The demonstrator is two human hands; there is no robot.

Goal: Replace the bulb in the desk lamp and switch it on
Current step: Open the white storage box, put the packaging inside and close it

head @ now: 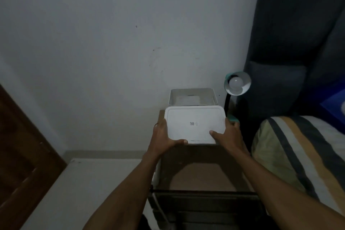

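A teal desk lamp (237, 83) stands at the back right of a dark bedside table (201, 157), its shade tilted toward me. An unlit white bulb (235, 81) sits in the shade. A white box lid (195, 124) is held flat above the table. My left hand (164, 133) grips its left edge, thumb on the near rim. My right hand (226, 132) grips the right edge, thumb on top. Behind the lid, an open white box (193, 97) rests against the wall; something pale lies inside it.
A bed with a striped cover (298, 151) lies to the right, with a dark headboard (291, 33) behind the lamp. A brown wooden door (24, 155) is at the left. A plain wall (112, 43) rises behind the table. The room is dim.
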